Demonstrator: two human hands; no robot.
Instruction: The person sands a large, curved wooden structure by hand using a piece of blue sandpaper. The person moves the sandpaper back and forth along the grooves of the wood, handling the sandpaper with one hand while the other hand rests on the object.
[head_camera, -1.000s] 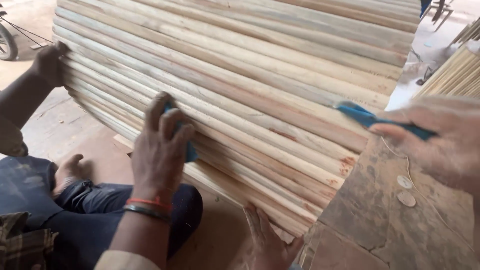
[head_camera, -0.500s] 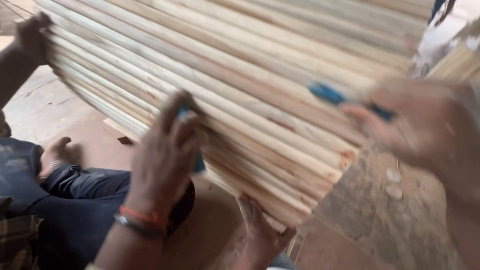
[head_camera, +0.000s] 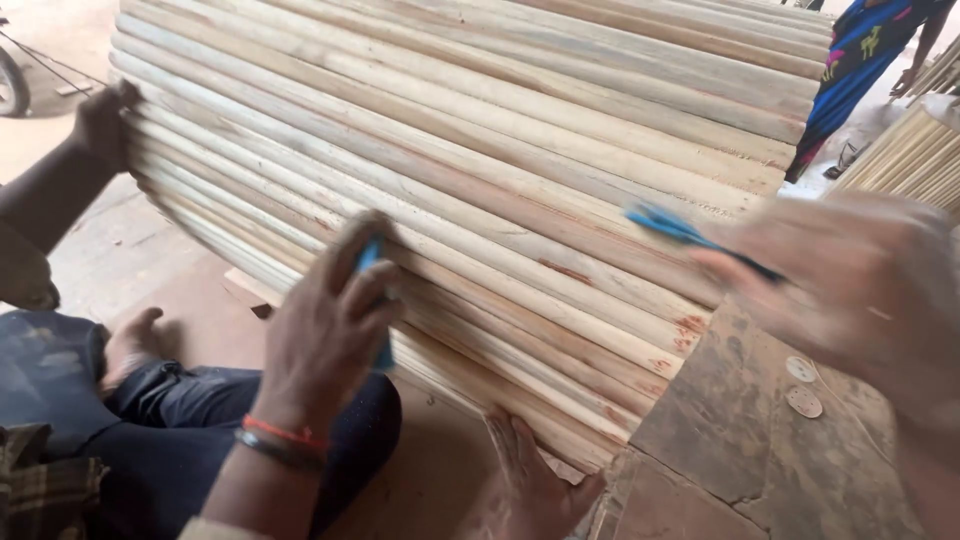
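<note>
My right hand (head_camera: 860, 300) swung inward, gripping its blue tool (head_camera: 690, 235); left hand (head_camera: 330, 325) clamped a blue piece (head_camera: 375, 300), steadying the sticks (head_camera: 480, 180).

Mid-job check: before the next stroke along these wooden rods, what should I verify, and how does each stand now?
1. Left hand grip on the small blue pad: ok, fingers wrapped, pad pressed to the rods.
2. Right hand grip on the thin blue-tipped tool: cannot tell, blurred.
3. Bundle of pale round wooden rods steadied: ok, another person's hand holds the far end, a hand supports it below.
4. Rod ends level: not ok, staggered at the near end.
5. Two round discs on the stone slab: ok, apart from the rods.
</note>
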